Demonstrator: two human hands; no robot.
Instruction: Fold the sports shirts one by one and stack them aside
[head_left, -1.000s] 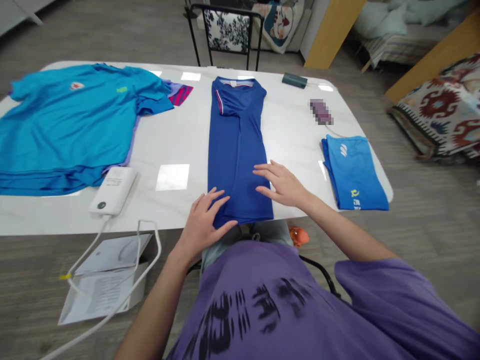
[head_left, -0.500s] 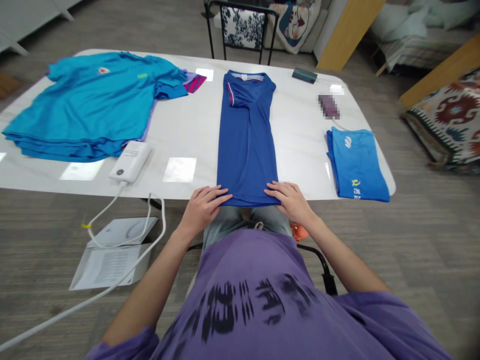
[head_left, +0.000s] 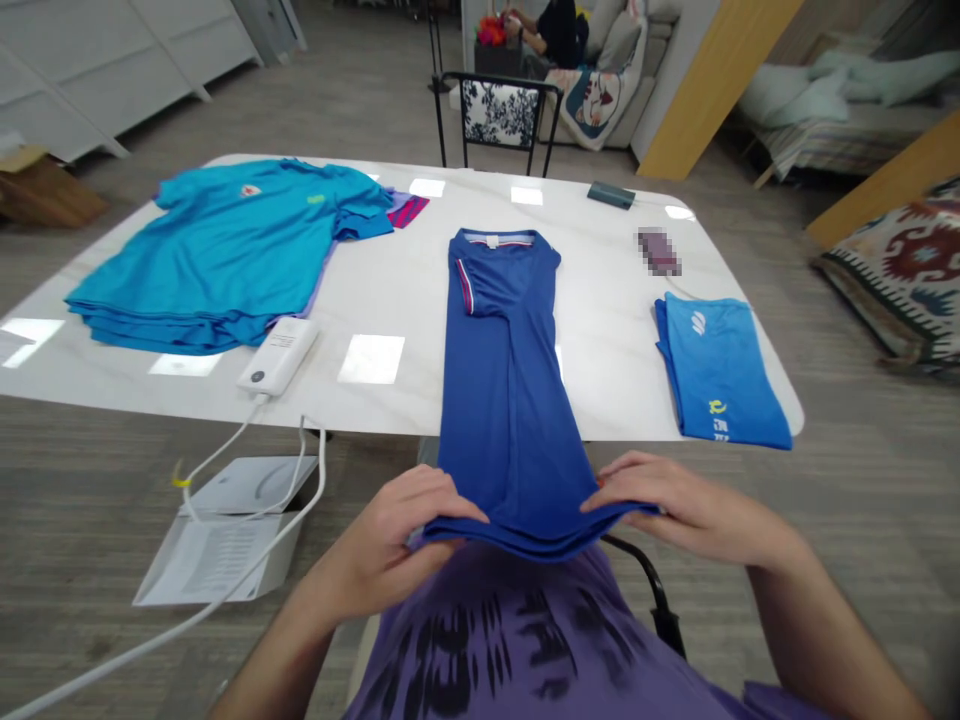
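A dark blue T-shirt [head_left: 502,380], folded into a long narrow strip, lies with its collar end on the white table [head_left: 390,290]. Its hem end is pulled over the near edge and lifted toward my body. My left hand [head_left: 405,535] pinches the left corner of the hem, fingers on top and thumb below. At the right corner my right hand [head_left: 675,505] grips the same hem in a like way. One short sleeve with red and white trim lies folded on top near the collar.
Several turquoise shirts [head_left: 225,250] lie stacked at the left, with a white power strip [head_left: 279,355] before them. A folded light blue shirt [head_left: 724,370] is at the right edge. Behind it are a blurred phone [head_left: 658,251] and a dark case [head_left: 611,195]. A chair [head_left: 499,115] stands beyond.
Both hands have gone from resting on the hem at the table edge to gripping it. They have raised it and drawn the shirt toward me. My view has tilted up, showing a person in the background.
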